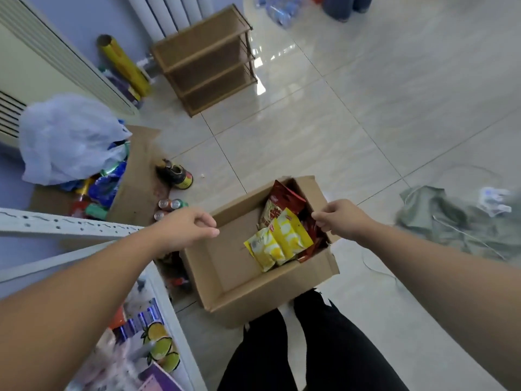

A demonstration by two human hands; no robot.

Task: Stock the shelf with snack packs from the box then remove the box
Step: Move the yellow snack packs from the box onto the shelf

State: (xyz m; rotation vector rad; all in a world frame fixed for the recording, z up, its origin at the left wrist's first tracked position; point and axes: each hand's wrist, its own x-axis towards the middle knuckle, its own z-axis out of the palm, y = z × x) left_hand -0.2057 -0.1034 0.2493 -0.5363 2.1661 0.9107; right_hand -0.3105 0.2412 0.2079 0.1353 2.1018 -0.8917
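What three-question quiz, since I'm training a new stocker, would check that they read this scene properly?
1. True or false: the cardboard box is empty.
2. The yellow snack packs lie: A) in the box's right half; B) in its left half; C) outside it.
3. What do the left hand and right hand grip?
Key: 1 false, packs remain inside; 2 A; 3 the cardboard box, by opposite sides.

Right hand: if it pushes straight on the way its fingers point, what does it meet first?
Probably the red snack packs just inside the cardboard box, right beside the right hand; the yellow packs lie further on. Depth is unclear.
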